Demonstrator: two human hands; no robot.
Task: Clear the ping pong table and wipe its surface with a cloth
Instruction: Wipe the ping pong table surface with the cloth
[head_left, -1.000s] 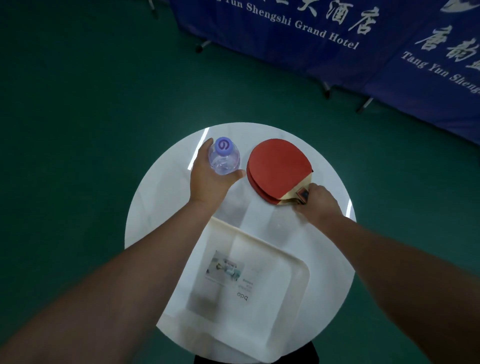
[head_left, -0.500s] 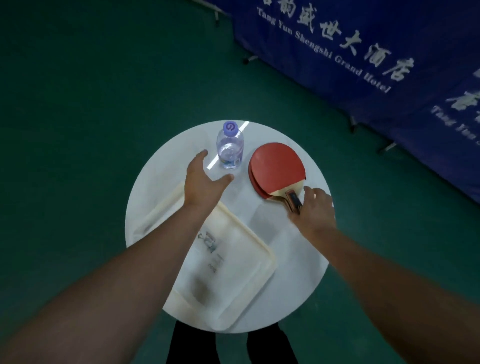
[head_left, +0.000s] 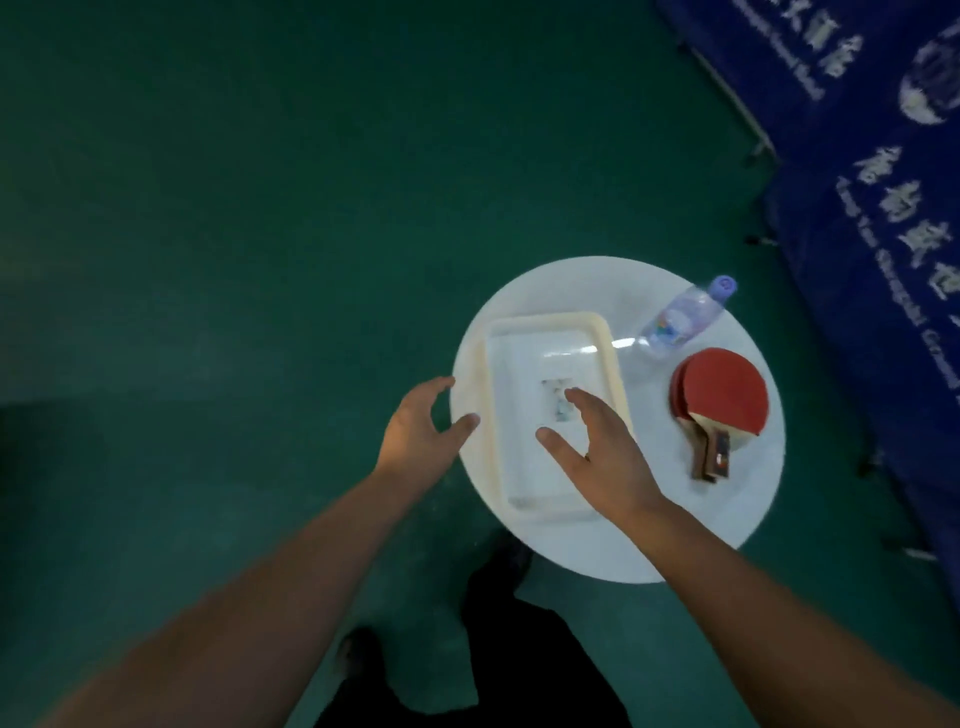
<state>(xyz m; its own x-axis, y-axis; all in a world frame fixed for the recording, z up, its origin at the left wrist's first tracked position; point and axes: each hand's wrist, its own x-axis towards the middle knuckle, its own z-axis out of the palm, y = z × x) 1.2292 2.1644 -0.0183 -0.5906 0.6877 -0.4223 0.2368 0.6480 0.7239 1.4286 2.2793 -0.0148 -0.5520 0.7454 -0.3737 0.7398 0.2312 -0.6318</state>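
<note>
You've let go of the water bottle (head_left: 680, 318) and red paddles (head_left: 719, 400), now parked on the round surface (head_left: 597, 540), and both your left hand (head_left: 415, 431) and right hand (head_left: 602, 457) hover with fingers spread, empty, over the tray (head_left: 613, 343), so the ping pong table is likely cleared for wiping.

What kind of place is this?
Probably a table tennis hall at a hotel: green sports flooring, blue printed barrier banners, and stacked red ping pong paddles on a small round white table.

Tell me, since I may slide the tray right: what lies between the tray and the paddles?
Only bare white tabletop between tray and paddles, per the head view.
</note>
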